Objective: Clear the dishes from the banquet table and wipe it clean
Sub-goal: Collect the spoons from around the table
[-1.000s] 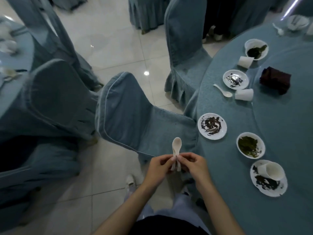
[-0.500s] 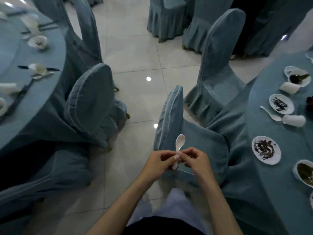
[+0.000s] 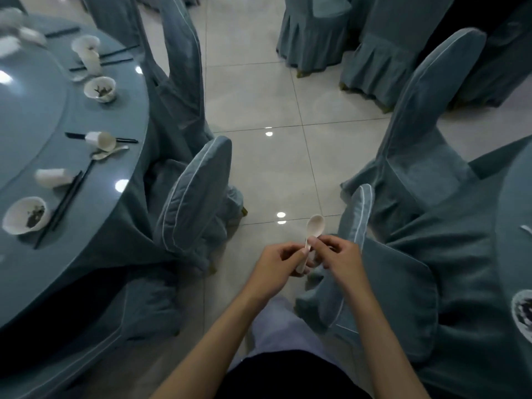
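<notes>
On the left, the banquet table (image 3: 86, 226) still carries bowls, cups and chopsticks, so clearing is barely begun, while near centre the left hand (image 3: 277, 264) and right hand (image 3: 335, 254) pinch one white spoon (image 3: 312, 234) upright.

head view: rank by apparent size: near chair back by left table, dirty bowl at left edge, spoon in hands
1. Chair back, by far.
2. Bowl.
3. Spoon, though partly hidden by the hands; bowl and spoon are close, so that order is unsure.
</notes>
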Demonstrator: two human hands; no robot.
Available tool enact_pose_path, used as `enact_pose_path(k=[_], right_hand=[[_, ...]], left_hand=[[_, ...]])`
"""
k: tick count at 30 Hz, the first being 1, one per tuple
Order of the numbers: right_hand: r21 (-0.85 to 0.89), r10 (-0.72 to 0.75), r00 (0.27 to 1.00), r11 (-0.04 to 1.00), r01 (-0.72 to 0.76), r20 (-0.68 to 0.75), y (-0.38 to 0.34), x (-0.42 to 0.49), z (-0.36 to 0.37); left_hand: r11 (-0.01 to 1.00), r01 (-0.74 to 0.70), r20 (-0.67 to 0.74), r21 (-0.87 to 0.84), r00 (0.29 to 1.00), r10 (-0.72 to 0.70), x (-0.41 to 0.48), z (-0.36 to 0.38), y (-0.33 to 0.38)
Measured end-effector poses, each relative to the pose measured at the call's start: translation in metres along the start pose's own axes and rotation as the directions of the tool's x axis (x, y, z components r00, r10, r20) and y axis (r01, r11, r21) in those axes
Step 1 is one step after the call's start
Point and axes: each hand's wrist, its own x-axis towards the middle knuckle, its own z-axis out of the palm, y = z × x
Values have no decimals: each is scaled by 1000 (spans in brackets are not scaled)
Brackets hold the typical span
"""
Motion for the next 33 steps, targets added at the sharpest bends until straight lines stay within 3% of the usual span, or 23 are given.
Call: enact_pose_path(k=[11,16,21,28,33], right_hand=[[44,-7,989,999,14,-148,-61,154,18],[-286,-113,942,958,20,-315,-70,188,-19],[-484,-97,900,865,-136,-426,-61,211,-59],[-412,75,829,841,-351,-554,-54,252,-104],[-300,176,724,826,-477,-666,-66,299,-138]], left_hand=[[988,72,93,140,992,-85,178,-59,84],[964,14,145,265,988,-54,242,-44,110],[951,18,249,310,963,-100,304,-17,139],[912,-44,437,407,887,-152,405,30,177],[881,-87,571,466,790,-224,493,73,214]])
